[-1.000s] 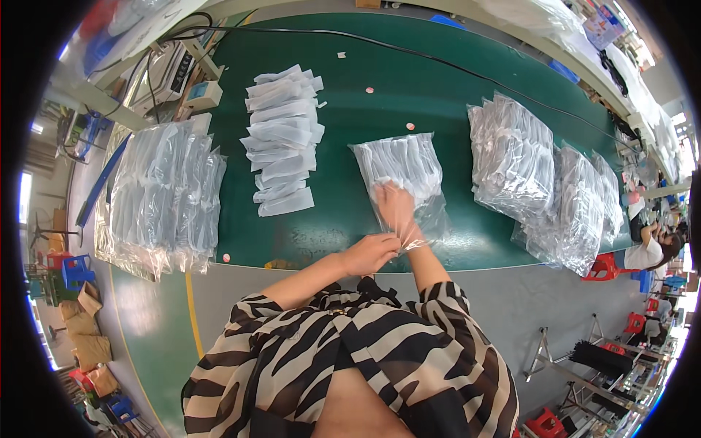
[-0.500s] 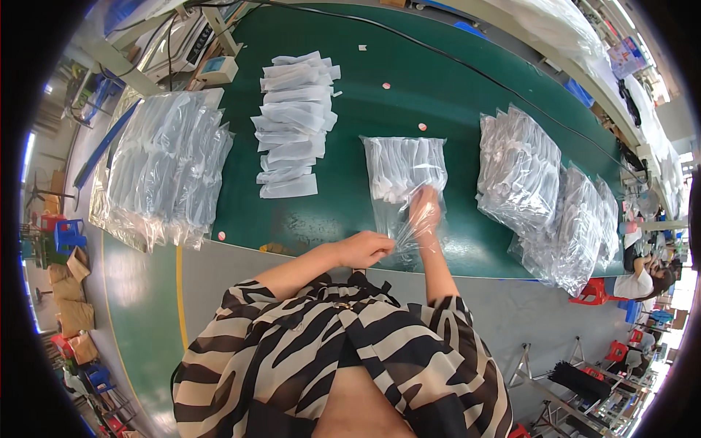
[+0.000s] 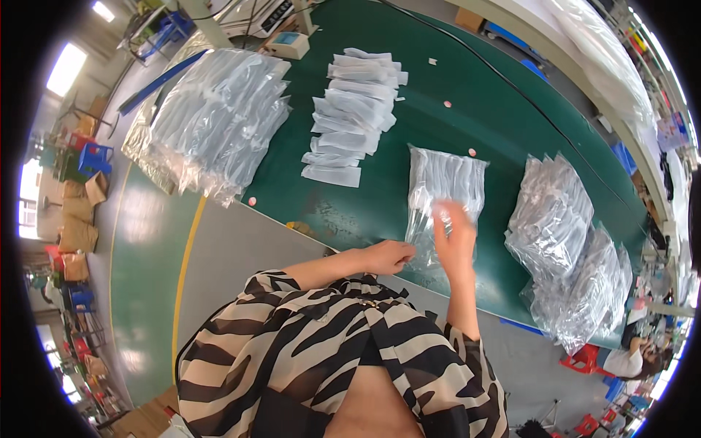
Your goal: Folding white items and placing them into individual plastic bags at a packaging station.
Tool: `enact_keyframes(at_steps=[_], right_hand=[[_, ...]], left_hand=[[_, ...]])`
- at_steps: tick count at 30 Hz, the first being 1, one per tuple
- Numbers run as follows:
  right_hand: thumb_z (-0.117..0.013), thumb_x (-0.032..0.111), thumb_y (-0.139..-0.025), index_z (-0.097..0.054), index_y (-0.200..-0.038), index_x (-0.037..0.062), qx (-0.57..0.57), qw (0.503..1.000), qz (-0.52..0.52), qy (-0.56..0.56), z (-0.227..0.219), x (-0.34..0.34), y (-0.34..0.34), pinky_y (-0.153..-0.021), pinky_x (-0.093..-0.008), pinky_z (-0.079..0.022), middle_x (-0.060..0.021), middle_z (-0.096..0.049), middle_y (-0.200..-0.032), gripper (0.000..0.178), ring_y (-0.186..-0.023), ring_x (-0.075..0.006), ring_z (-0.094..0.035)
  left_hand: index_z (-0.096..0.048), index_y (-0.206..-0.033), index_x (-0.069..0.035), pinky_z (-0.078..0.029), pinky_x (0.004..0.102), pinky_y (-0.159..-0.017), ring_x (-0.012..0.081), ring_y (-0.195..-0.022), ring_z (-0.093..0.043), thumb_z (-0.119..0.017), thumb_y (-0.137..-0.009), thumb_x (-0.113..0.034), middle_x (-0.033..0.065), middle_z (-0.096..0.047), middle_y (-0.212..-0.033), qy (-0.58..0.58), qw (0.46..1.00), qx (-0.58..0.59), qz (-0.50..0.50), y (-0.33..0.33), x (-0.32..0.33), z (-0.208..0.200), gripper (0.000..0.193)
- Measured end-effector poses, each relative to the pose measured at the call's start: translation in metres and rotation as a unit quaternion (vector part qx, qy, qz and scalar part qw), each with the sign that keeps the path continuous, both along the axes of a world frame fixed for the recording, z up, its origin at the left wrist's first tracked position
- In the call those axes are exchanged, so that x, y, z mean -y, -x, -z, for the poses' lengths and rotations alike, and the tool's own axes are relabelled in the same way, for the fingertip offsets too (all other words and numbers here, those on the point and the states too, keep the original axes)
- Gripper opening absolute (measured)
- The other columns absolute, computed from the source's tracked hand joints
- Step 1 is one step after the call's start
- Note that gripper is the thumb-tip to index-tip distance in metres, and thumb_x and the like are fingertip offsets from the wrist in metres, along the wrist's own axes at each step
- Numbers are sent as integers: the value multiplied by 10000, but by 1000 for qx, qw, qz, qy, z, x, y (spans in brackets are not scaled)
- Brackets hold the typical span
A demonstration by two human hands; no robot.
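A clear plastic bag (image 3: 447, 171) lies flat in front of me, its far part filled with a row of thin whitish packets. My left hand (image 3: 391, 257) is closed at the bag's near left edge, pinching the loose film. My right hand (image 3: 456, 230) is over the near half of the bag; its fingertips are smeared by motion, so whether they grip the film cannot be told. To the left, a column of loose translucent white packets (image 3: 354, 109) lies overlapped on the green table (image 3: 380, 208).
Filled clear bags are piled at the far left (image 3: 219, 109) and at the right (image 3: 551, 219). A black cable (image 3: 504, 80) crosses the table's far side. A small pale box with a blue top (image 3: 288, 45) stands at the back left. A person (image 3: 624, 361) sits beyond the right end.
The view has turned, so the table's things appear shifted right. My right hand has moved from the packets' near ends, under or against the film, to above the bag. My left hand stays at its edge.
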State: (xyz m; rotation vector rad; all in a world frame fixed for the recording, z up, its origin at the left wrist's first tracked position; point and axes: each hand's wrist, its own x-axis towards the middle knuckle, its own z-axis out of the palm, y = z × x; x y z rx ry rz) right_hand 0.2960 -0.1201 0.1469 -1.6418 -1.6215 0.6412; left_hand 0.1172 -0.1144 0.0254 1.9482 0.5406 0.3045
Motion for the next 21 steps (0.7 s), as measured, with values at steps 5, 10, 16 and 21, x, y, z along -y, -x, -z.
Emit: enact_keyframes(at_steps=[5,10,16,21], right_hand=[[-541,432,-951,-424,-1477,138,412,905,90,-63,132,-83,-26,-1103,-644,-227,-143,-358,-1544,615,-1432,-435,-264],[-531,507,-933,-418,-1476,113,416,902,75,-93,140,-72,-13,-1092,-688,-208,-163,-369,-1533,680,-1434,-424,-276],[-696,303,-863,-571,-1241,29,261,954,7,-151,102,-51,59,-980,-545,-396,-199,-526,-1330,483,-1223,-397,-500],[-716,176,-822,-606,-1106,23,132,978,-143,-75,138,-65,139,-757,-426,-512,-171,-606,-1090,341,-930,-349,-632]], left_hand=[[-474,-869,-18,-442,470,-681,394,-767,-568,-536,-745,16,166,-548,-812,3,1000,2,-4,-10,19,12,142],[-477,-857,-26,-441,479,-676,405,-757,-567,-531,-735,23,164,-544,-790,-26,997,37,-64,3,49,18,142],[-526,-889,-35,-478,461,-697,385,-781,-617,-604,-800,-51,150,-599,-829,23,999,9,-47,42,64,13,120],[-573,-893,-42,-506,437,-724,345,-807,-639,-641,-828,-114,127,-624,-857,-21,993,-27,-116,80,46,28,118]])
